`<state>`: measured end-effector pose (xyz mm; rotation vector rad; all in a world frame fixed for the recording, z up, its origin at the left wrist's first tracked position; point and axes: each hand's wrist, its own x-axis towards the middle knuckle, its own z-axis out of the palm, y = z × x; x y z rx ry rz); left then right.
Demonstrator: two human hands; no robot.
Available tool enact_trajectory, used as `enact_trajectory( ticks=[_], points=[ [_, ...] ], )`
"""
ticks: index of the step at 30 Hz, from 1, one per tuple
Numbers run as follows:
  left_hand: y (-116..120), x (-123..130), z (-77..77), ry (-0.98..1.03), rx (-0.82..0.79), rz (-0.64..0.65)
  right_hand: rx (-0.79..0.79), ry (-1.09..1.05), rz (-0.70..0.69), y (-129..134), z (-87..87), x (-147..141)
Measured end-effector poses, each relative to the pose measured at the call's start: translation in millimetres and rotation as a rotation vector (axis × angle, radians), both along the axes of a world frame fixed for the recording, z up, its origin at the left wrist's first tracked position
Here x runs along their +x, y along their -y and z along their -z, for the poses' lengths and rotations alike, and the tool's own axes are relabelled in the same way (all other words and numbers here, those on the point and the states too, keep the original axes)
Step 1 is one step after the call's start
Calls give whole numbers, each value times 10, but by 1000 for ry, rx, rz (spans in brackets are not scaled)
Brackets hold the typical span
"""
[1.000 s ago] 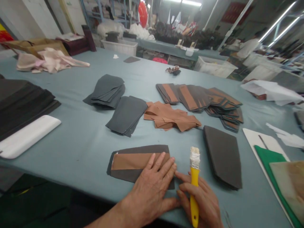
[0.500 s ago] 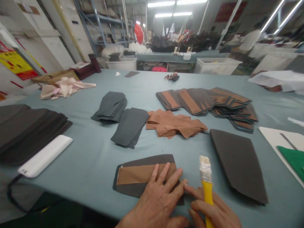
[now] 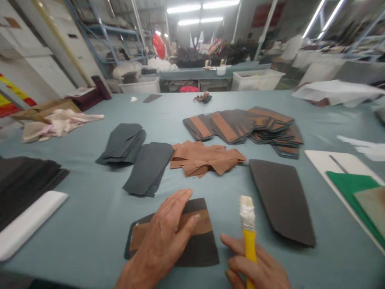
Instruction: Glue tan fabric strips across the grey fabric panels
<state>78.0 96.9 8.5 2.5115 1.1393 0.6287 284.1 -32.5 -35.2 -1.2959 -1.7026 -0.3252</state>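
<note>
My left hand (image 3: 161, 233) lies flat across a dark fabric piece (image 3: 200, 253), covering the middle of its tan strip (image 3: 205, 223). The hand presses on the piece without gripping it. My right hand (image 3: 254, 263) stands just right of that piece, shut around the yellow handle of a paintbrush (image 3: 249, 241). The brush points upward, and its pale bristles (image 3: 247, 212) are stiff with dried glue or similar. A large dark panel (image 3: 281, 200) lies on the table to the right of the brush, apart from it.
A blue-grey work table (image 3: 90, 212) holds a tan scrap pile (image 3: 204, 157), grey stacks (image 3: 148, 168), striped dark pieces (image 3: 237, 126), a white pad (image 3: 27, 224) and a green board (image 3: 349, 188). White bins (image 3: 257, 79) and a distant person (image 3: 293, 47) stand beyond.
My left hand has slid left across the dark piece and now covers the strip's middle. The view has lifted and shifted, while the right hand still holds the brush.
</note>
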Motion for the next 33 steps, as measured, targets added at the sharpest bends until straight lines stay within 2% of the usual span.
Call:
enact_trajectory(
  ticks=[4, 7, 13, 21, 25, 28, 29, 31, 33],
  points=[
    [-83, 254, 92, 66, 50, 69, -30, -8, -64, -28, -62, -23],
    [-106, 460, 134, 89, 56, 150, -3, -50, -49, -34, -84, -6],
    [-90, 764, 72, 61, 8, 275, 32, -140, -12, -4, -139, -30],
    [-97, 863, -26, 74, -88, 309, 54, -195, 41, 44, -196, -42],
    [-65, 893, -78, 94, -81, 336, -36, -173, -36, 136, -188, 5],
    [-2, 932, -97, 35, -76, 322, -21, -138, -44, 204, -134, 54],
    [22, 949, -99, 10, -79, 320, -96, -105, -104, 223, -98, 65],
    [77, 987, -108, -31, -84, 310, -34, -222, 5, 263, -15, 80],
    [142, 1026, -128, -68, -109, 300, -53, -289, 44, 310, 58, 87]
  ],
)
